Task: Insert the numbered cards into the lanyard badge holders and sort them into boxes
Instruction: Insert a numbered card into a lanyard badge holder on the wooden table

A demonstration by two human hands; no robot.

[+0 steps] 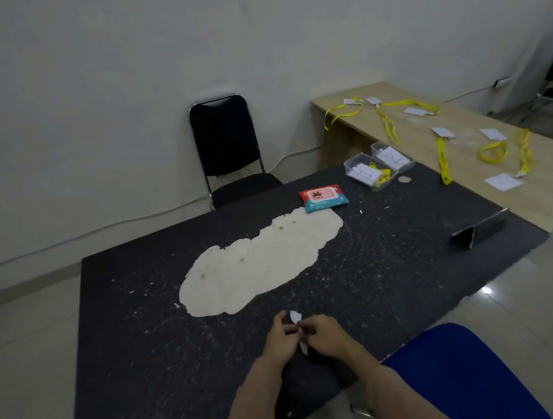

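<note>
My left hand (279, 337) and my right hand (326, 335) meet over the near part of the black table (132, 342), and both pinch a small white piece of paper (295, 317). Its lower tip shows between my wrists. At the far right corner of the table stand two clear boxes: the box marked 1 (364, 173) holds a badge with a yellow lanyard, and the box marked 2 (393, 156) sits beside it. Several yellow lanyards (442, 157) with white cards (443, 132) lie spread on the wooden table (424, 146) beyond.
A large pale worn patch (258, 264) runs across the middle of the black table. A red and blue wet-wipe pack (323, 197) lies behind it. A phone on a stand (479, 230) is at the right edge. A black chair (228, 148) stands by the wall, a blue seat (460, 375) at my right.
</note>
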